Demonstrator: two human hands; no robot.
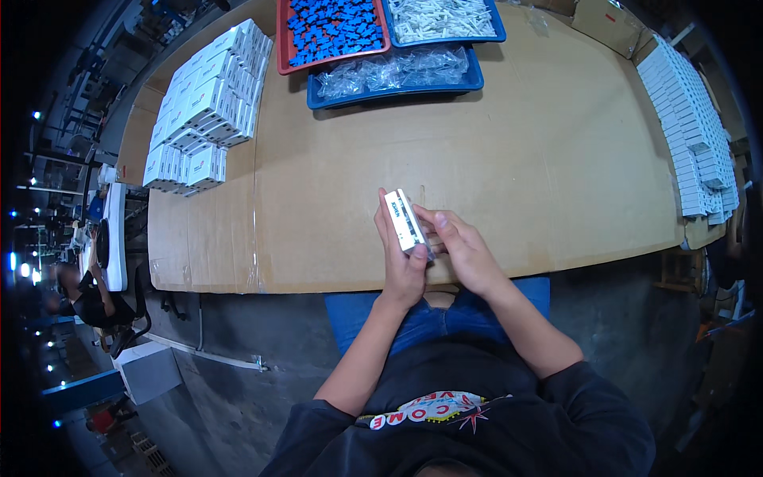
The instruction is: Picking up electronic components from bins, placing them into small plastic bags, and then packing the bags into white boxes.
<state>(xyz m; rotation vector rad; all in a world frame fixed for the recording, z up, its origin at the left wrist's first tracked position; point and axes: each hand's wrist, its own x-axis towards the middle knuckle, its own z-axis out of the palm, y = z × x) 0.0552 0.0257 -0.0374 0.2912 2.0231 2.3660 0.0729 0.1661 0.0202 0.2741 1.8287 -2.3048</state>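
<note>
Showing on the near side of the front blue tray (381, 98), a small white box (401, 220) is clasped by the left hand (404, 274); right hand (470, 256) half-curled beside it, contact unclear. Stacked white cartons (208, 99) are seen left of the tray.

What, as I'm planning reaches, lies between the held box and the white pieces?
Head view: beyond the box, cardboard tabletop, then the blue tray of clear plastic.

Qty: 1 held white box (401, 220); on bench (334, 183), 1 red tray (284, 40) + 2 blue trays (476, 83), i.e. 3 total. White cartons (203, 103): 2 piles, dozens ea. Blue pcs (335, 30): dozens; white pcs (441, 20) & clear plastic pcs (397, 71): no exact ct. poss.
</note>
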